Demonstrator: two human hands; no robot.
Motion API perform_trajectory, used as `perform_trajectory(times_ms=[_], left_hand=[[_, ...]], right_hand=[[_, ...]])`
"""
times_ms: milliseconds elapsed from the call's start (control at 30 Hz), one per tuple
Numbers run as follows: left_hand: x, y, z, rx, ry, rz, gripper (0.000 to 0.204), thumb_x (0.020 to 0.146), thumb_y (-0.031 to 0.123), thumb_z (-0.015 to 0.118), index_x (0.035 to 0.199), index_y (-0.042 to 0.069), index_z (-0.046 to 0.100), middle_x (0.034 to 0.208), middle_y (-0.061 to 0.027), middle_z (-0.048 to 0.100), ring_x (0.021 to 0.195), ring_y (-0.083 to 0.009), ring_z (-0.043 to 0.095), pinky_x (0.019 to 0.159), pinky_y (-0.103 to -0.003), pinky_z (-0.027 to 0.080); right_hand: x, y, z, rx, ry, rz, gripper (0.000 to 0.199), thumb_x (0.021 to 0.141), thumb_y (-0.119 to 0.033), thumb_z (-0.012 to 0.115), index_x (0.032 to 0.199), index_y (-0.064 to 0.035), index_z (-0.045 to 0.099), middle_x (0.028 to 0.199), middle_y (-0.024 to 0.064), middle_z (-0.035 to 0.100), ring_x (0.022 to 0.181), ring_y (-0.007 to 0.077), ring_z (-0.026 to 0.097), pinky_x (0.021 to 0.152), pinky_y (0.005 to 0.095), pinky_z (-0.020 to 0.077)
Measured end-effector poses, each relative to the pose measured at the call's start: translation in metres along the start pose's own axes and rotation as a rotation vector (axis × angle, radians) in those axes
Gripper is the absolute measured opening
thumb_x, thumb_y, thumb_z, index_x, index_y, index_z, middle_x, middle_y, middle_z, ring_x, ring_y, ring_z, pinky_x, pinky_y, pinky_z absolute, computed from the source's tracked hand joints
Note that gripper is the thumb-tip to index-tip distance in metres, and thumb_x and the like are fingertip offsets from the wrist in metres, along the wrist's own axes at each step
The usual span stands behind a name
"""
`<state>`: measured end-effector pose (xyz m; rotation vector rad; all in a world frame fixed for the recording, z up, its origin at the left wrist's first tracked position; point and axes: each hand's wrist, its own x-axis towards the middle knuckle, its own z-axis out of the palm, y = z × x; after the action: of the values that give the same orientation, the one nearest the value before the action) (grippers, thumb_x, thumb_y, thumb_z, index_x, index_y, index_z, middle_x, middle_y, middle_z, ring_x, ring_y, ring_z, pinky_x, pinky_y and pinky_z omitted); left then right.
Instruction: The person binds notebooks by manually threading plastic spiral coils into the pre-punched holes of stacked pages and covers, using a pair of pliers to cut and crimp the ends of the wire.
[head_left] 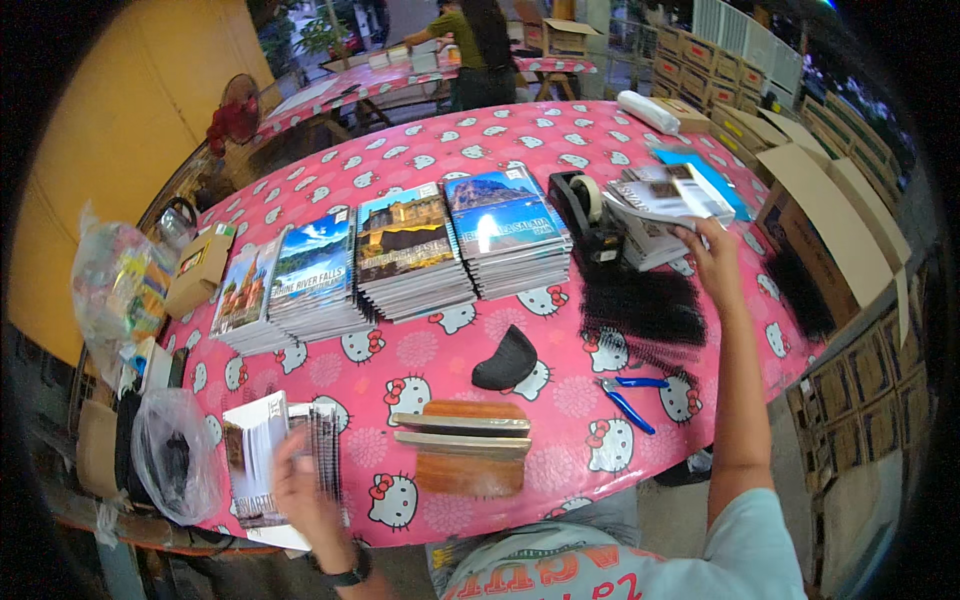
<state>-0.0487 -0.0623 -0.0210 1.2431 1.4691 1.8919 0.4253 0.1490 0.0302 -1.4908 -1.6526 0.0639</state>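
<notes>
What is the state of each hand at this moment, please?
Left hand: blurred, resting on the small notebook stack; grip cannot be told.
Right hand: closed on a printed booklet over the pile.

Glossy paper notebooks [412,250] on a shiny plastic tablecloth [560,140].

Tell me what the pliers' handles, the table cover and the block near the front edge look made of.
Pliers: handles look blue plastic-coated, smooth; jaws look dark metal. Table cover: probably glossy pink vinyl, printed with cartoon cats and catching sheen. Block: seems wood, brown with visible grain.
</notes>
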Motion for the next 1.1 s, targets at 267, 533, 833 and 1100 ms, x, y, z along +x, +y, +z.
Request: perform_trajectory(times_ms=[267,533,833,1100], left_hand=[[-0.036,0.024,0.110,-0.961,-0.495,-0.651,0.066,0.084,0.041,0.058,0.131,0.001,0.034,0.124,-0.0135,0.050,0.113,-0.0261,0.051,0.094,-0.040,0.043],[-0.018,0.028,0.074,-0.505,-0.392,-0.422,0.030,0.079,0.003,0.065,0.108,0.002,0.055,0.099,-0.0034,0.061,0.090,-0.0122,0.058,0.079,-0.028,0.048],[0.034,0.020,0.044,-0.294,-0.664,-0.277,0.024,0.070,-0.007,0.070,0.092,-0.001,0.065,0.092,-0.0066,0.067,0.084,-0.0125,0.061,0.076,-0.028,0.048],[0.045,0.005,0.044,-0.035,-0.636,-0.106,0.026,0.069,-0.011,0.064,0.092,0.000,0.064,0.086,-0.0052,0.066,0.080,-0.0130,0.061,0.071,-0.024,0.047]], right_hand=[[-0.151,-0.177,0.044,0.391,-0.432,-0.780,0.028,0.072,-0.010,0.064,0.099,-0.0069,0.064,0.102,0.0079,0.062,0.087,0.0255,0.058,0.073,0.0375,0.0453],[-0.147,-0.168,0.046,0.493,-0.197,-0.422,0.059,0.065,-0.020,0.077,0.117,-0.0045,0.053,0.116,0.0124,0.054,0.104,0.0289,0.052,0.090,0.0382,0.0392],[-0.180,-0.103,0.053,0.738,-0.574,0.137,0.018,0.075,-0.005,0.068,0.091,-0.0016,0.062,0.087,0.0057,0.062,0.076,0.0140,0.059,0.069,0.0286,0.0475],[-0.189,-0.103,0.065,0.560,-0.636,0.001,0.018,0.073,-0.001,0.064,0.090,-0.0034,0.067,0.081,0.0095,0.066,0.077,0.0215,0.062,0.070,0.0329,0.0480]])
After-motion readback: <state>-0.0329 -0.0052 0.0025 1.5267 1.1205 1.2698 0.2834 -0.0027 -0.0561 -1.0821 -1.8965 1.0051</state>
